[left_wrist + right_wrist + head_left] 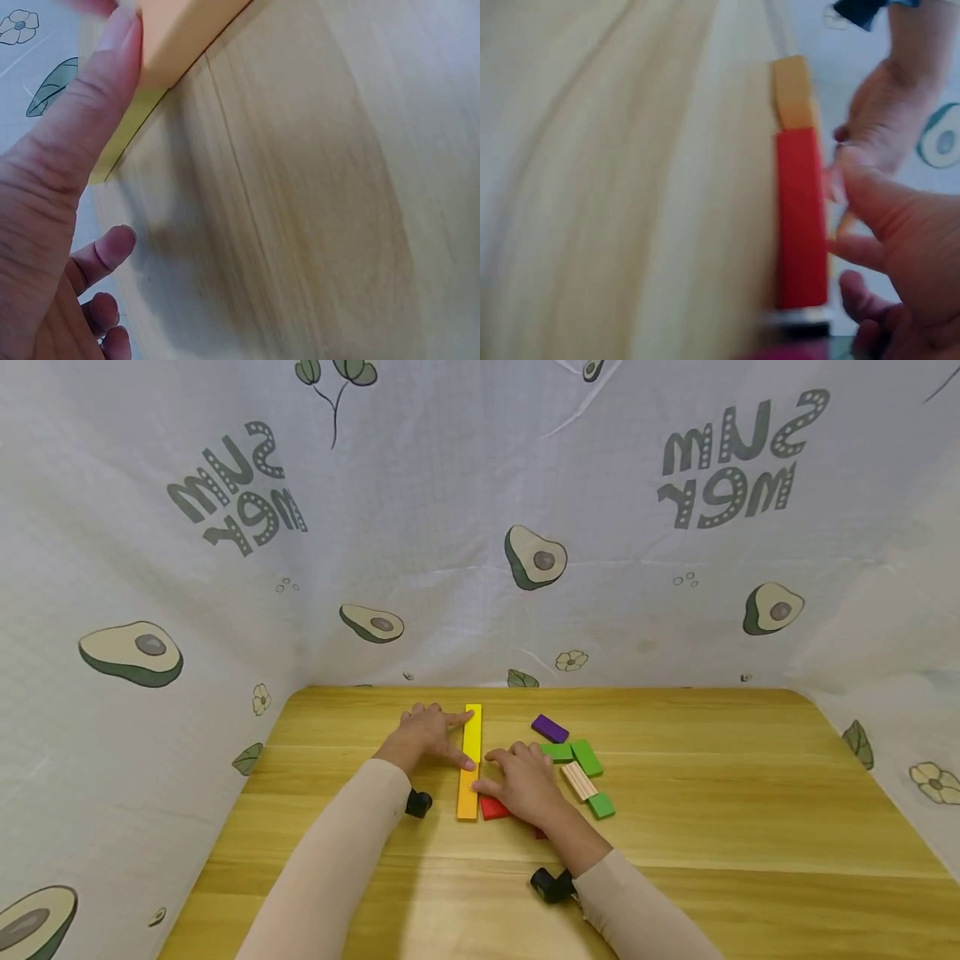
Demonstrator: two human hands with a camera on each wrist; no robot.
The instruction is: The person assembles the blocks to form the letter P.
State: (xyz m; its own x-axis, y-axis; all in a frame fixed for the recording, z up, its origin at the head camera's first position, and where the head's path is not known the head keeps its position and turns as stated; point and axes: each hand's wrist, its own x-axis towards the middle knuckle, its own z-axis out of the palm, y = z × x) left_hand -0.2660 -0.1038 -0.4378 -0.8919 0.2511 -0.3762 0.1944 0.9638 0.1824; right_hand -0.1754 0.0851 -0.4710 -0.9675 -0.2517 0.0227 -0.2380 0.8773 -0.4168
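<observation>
A yellow block (472,739) and an orange block (467,802) lie end to end in a straight line on the table. My left hand (426,733) spans the yellow one, index fingertip near its far end and thumb where the two blocks meet. In the left wrist view that thumb lies against the orange block (187,34), with the other fingers apart from it. My right hand (528,785) is over a red block (492,808), its thumb reaching the orange block's side. The right hand partly hides the red block, which shows whole in the right wrist view (802,217).
Right of the hands lie a purple block (550,728), several green blocks (587,758) and a ridged pale wood block (579,781). A red piece (540,833) peeks out below the right hand. Patterned cloth (450,527) hangs behind the wooden table (712,777).
</observation>
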